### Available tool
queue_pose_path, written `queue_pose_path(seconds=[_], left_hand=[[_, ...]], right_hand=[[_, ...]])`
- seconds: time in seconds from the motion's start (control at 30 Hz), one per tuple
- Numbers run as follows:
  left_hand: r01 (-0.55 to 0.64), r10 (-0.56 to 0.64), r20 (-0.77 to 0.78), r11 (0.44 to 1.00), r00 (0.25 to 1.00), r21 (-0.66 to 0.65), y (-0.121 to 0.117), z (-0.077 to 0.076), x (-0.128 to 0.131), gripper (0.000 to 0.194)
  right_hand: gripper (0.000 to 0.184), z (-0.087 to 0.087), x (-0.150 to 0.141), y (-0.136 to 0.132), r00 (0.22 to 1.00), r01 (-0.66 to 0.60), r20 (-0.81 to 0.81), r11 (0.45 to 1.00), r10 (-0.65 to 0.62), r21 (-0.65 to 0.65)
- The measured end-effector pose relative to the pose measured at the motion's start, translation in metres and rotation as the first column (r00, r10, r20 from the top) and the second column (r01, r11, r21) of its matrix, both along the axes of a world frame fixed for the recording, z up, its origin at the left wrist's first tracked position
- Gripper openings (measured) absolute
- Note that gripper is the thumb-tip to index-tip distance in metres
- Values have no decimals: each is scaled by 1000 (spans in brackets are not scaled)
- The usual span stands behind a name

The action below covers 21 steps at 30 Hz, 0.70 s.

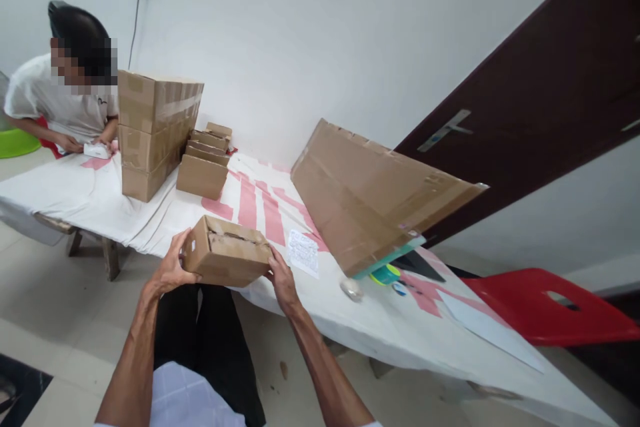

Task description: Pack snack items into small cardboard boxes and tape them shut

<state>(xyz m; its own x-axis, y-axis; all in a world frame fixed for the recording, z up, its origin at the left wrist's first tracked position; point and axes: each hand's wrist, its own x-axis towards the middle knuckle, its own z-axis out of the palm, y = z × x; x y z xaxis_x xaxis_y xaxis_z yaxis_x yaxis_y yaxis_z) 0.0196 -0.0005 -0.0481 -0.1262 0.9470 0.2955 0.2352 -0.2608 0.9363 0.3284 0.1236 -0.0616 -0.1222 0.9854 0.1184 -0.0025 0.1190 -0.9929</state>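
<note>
A brown cardboard box (233,260) is held between my two hands at the near edge of the cloth-covered table (340,320). On its left end my left hand (173,263) grips with the thumb low and the fingers behind. My right hand (283,280) closes around the right end, its fingertips partly hidden. The top of the box shows a rough, uneven seam, and a small white label marks its left end. A sheet of paper with writing (303,253) lies just right of the box.
Stacked cartons (150,137) and open cardboard pieces (203,173) stand at the left. A large cardboard sheet (370,193) leans at the back. Tape (385,274), a pale round object (351,289) and a red chair (545,307) are rightward. Another person (75,93) sits far left.
</note>
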Motion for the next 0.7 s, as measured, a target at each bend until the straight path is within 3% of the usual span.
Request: queue_pose_path(seconds=[0.17,0.33,0.47,0.53,0.57,0.63,0.7], left_hand=[[9,-7,-38,997,999,73,-7,14,14,121],[-44,58,-126,993,990,109,-10,21,20,112],[-74,101,-163,983,981,166,-12,28,26,106],[-80,114,-185,980,976,180,-14,34,30,106],[-83,120,-200,979,972,185,-15,38,33,106],[-85,131,-234,977,963,197,-17,45,39,105],[-85,141,-261,973,955,213,-19,51,46,106]], right_hand=[[71,-9,9,6,993,-38,-117,996,29,-81],[72,-7,9,8,993,-39,-119,993,25,-115],[69,12,12,6,999,32,12,997,-31,-63],[61,34,11,0,977,160,124,981,-173,109],[56,49,10,-6,952,214,165,945,-259,246],[44,83,2,-23,901,217,208,811,-380,544],[32,116,-11,-45,875,53,283,660,-392,750]])
